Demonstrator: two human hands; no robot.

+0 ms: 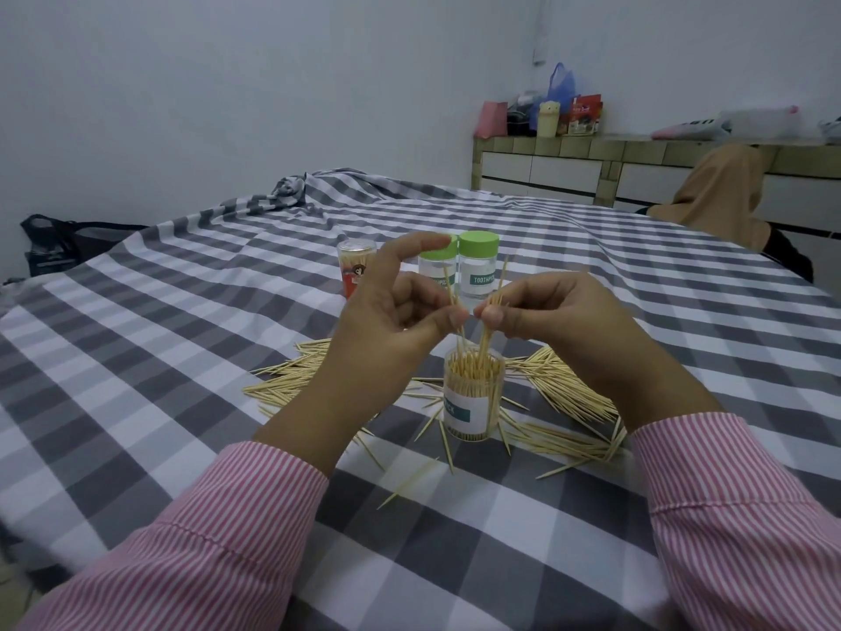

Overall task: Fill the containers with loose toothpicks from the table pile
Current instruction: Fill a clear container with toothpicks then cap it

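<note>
While both hands' fingers (pixel 457 317) pinch toothpicks (pixel 487 339), capped jars (pixel 478 266) stand behind the open container (pixel 473 393).

An open jar (pixel 473 393) full of toothpicks stands on the surface (pixel 182 334), loose toothpicks (pixel 564 393) spread left, right and in front. Above it, the left hand (pixel 387 325) and right hand (pixel 555 321) meet. Behind stand two capped jars (pixel 478 266) and, to their left, a tube (pixel 357 266).
</note>
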